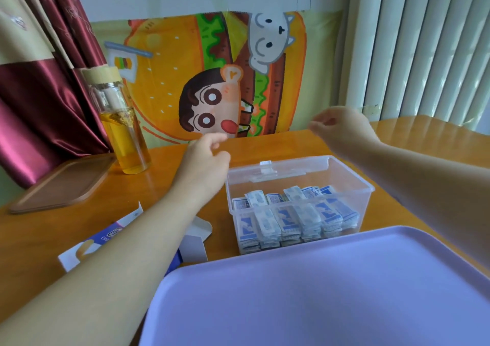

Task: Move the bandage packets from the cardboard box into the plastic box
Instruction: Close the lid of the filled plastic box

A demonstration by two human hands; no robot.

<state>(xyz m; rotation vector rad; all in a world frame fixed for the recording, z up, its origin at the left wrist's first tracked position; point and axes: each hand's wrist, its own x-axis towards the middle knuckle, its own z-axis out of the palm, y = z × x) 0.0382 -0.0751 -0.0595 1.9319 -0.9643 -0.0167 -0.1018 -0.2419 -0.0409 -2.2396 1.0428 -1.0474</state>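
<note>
The clear plastic box (pixel 344 172) stands open in the middle of the wooden table. Several white-and-blue bandage packets (pixel 289 218) stand in rows inside it. The cardboard box (pixel 119 235) lies on its side to the left with its end flaps open, partly hidden under my left forearm. My left hand (pixel 205 165) hovers just left of the plastic box, fingers loosely curled, holding nothing. My right hand (pixel 342 128) is raised behind the box, fingers apart and empty.
A lilac tray (pixel 318 292) fills the near foreground. A glass bottle (pixel 122 131) of yellow liquid stands at the back left beside a brown lid (pixel 63 184). A cartoon cloth hangs behind the table, with a curtain on the left.
</note>
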